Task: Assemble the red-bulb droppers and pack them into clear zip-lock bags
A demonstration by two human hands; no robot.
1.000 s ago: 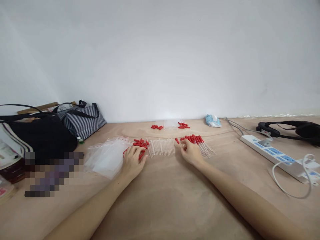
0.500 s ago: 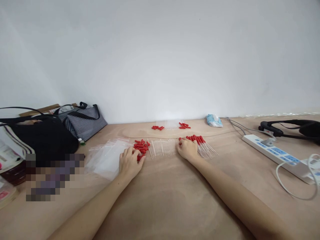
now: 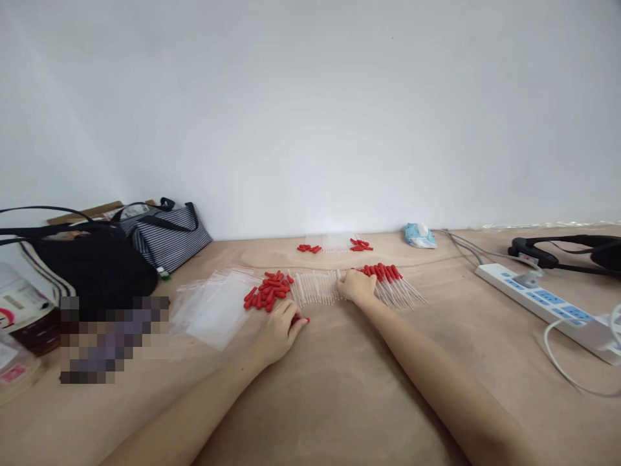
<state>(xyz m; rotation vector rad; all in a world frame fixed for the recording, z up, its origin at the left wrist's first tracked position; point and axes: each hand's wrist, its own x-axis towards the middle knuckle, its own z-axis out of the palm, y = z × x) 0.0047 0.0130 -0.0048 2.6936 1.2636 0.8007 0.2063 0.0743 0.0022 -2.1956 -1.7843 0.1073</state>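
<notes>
Though cluttered, a wooden tabletop (image 3: 334, 395) against a pale wall (image 3: 310, 129).

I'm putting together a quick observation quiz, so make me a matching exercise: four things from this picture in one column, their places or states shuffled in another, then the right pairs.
Things
1. Heap of loose red bulb-shaped caps
2. Overlapping clear plastic zip bags
3. White plastic power strip with blue socket panels
4. Person's bare left hand

Places or states
A. Far right, with a pale plug in it
B. Small red tip showing at its fingertips
C. Spread flat, left of the heap
D. Between the bags and a row of thin translucent tubes

Pairs: 1-D, 2-C, 3-A, 4-B
</notes>
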